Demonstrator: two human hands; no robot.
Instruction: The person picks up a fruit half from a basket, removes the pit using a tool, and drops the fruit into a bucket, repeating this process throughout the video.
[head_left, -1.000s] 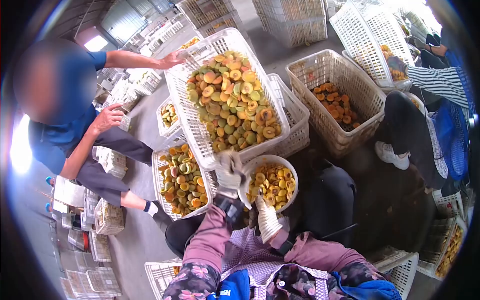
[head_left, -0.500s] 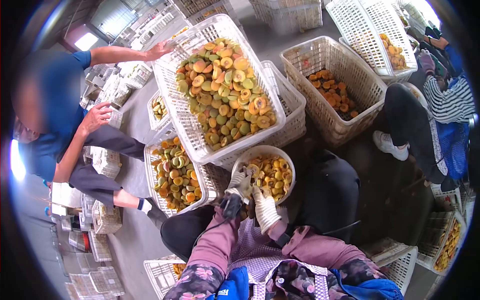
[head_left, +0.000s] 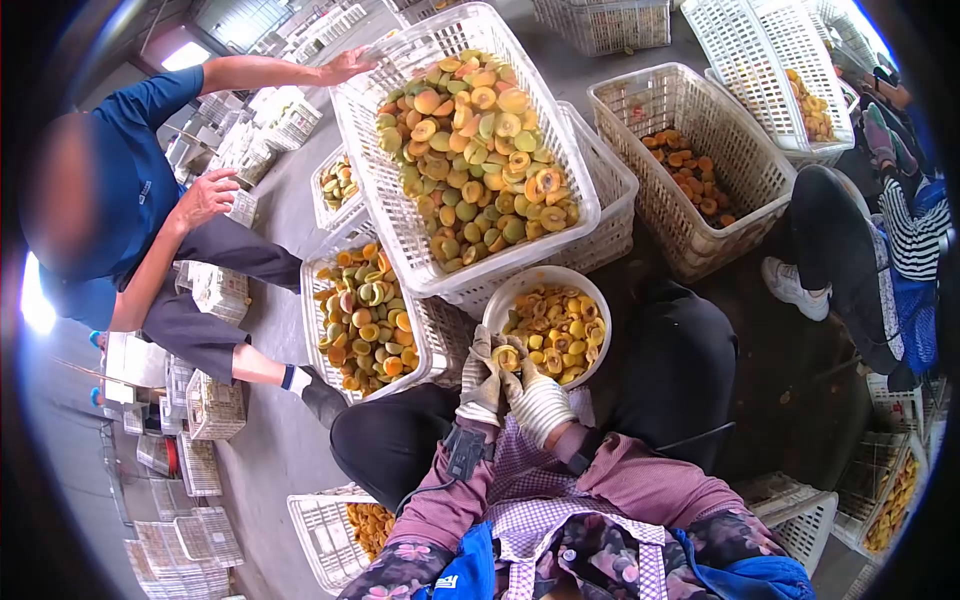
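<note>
My left hand (head_left: 482,378), in a soiled pale glove, is closed on a halved yellow fruit (head_left: 507,357). Against the other side of that fruit my right hand (head_left: 538,400), in a striped knit glove, has its fingers pressed together. Both hands are at the near rim of a round white tub (head_left: 603,318), which holds yellow fruit pieces (head_left: 562,332). Beyond the tub, a big white crate (head_left: 590,222) of halved green and orange fruit (head_left: 470,165) rests on other crates. Whatever lies under my fingers is hidden.
A person (head_left: 140,200) at the left rests one hand on the big crate. Another crate (head_left: 430,372) of fruit stands left of the tub. Behind right is a crate (head_left: 690,262) with orange halves. A second person (head_left: 850,260) sits at the right. More crates lie near my legs.
The view has shifted, so the crates and tub appear farther right and higher. My hands have turned upward around the fruit, which now shows between my fingers.
</note>
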